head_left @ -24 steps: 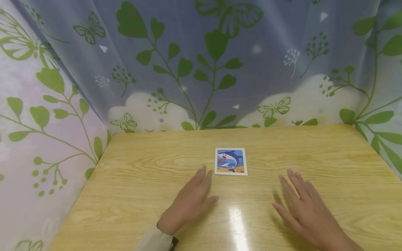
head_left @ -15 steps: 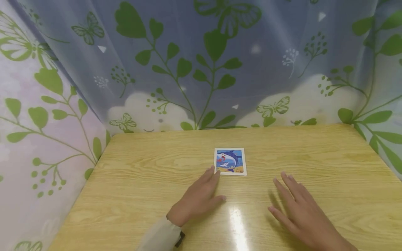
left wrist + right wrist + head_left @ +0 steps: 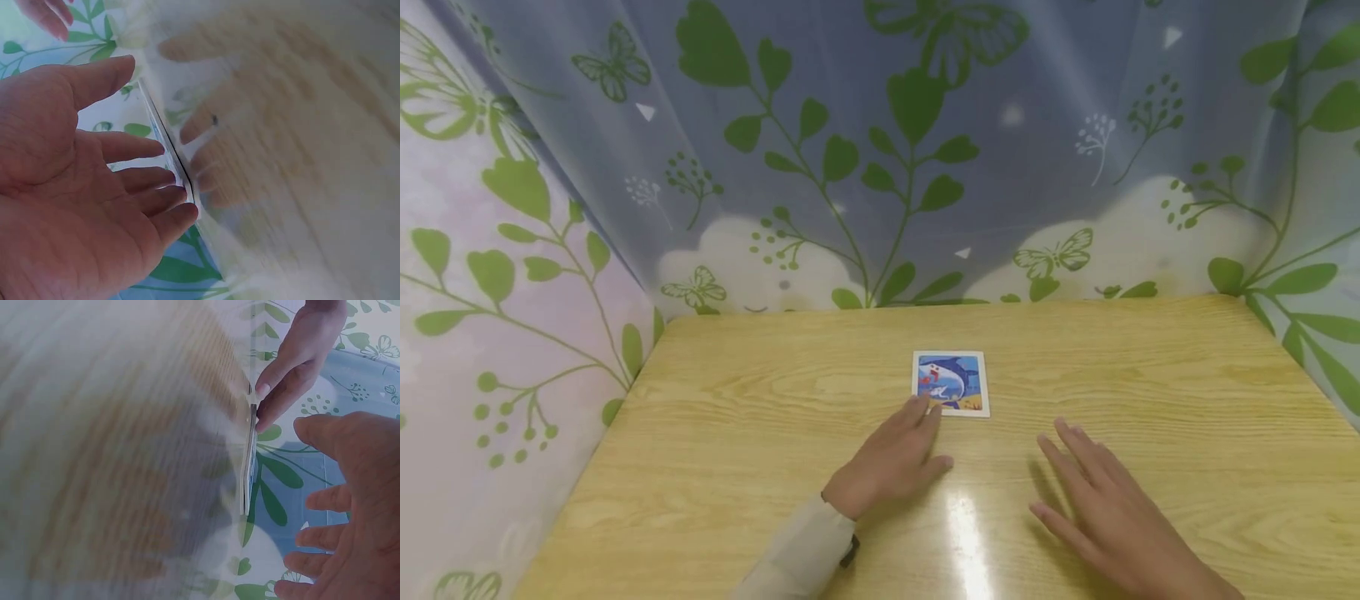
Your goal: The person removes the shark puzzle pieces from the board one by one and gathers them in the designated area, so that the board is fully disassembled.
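Note:
A small square picture board (image 3: 961,379) with a white border lies flat on the wooden table. Its print shows a dark blue and white sea animal, open-mouthed, above a sandy bottom. My left hand (image 3: 891,457) reaches to its near left corner, and the fingertips overlap that corner in the head view. In the left wrist view the fingers of my left hand (image 3: 94,187) are extended at the board's edge. To the right, my right hand (image 3: 1105,517) hovers with fingers spread, holding nothing and apart from the board. Seen edge-on in the right wrist view, the board (image 3: 248,472) is thin and layered.
The light wooden table (image 3: 760,367) runs back to a blue-grey curtain (image 3: 985,167) printed with green leaves and butterflies. A paler leaf-patterned cloth (image 3: 460,467) hangs on the left side. A bright light reflection lies on the near part of the table.
My left hand has moved right and slightly forward, from beside the board onto its near left corner. My right hand has drifted left toward it. The board stays about where it was.

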Demonstrator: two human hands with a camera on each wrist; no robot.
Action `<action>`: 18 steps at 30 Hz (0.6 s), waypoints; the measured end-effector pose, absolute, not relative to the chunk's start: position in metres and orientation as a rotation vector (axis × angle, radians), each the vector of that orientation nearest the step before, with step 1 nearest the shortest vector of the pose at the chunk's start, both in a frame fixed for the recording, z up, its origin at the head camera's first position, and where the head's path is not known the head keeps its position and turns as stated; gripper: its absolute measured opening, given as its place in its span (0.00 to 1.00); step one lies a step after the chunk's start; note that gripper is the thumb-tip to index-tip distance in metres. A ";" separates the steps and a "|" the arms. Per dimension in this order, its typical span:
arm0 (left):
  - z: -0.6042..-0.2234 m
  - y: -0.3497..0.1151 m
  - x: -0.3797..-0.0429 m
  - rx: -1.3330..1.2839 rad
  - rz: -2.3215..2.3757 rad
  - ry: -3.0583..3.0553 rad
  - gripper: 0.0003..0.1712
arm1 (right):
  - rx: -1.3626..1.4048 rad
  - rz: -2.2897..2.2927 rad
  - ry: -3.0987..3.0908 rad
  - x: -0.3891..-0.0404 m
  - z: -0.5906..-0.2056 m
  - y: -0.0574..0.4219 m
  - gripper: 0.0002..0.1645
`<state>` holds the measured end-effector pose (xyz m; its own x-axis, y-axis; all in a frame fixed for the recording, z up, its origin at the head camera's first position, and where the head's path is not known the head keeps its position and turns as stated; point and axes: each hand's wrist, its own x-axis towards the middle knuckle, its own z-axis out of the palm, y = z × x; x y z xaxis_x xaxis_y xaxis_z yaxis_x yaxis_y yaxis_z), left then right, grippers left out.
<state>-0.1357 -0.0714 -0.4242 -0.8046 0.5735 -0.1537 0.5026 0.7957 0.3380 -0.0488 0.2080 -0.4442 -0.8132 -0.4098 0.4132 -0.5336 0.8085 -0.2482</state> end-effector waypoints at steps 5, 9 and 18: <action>-0.426 -0.069 -0.136 0.819 0.295 2.749 0.40 | 0.730 0.508 -2.676 -0.048 -0.446 0.207 0.43; -0.423 -0.069 -0.134 0.840 0.225 2.743 0.39 | 0.748 0.498 -2.671 -0.048 -0.446 0.206 0.43; -0.416 -0.070 -0.121 0.864 0.159 2.724 0.37 | 0.771 0.494 -2.670 -0.048 -0.445 0.204 0.43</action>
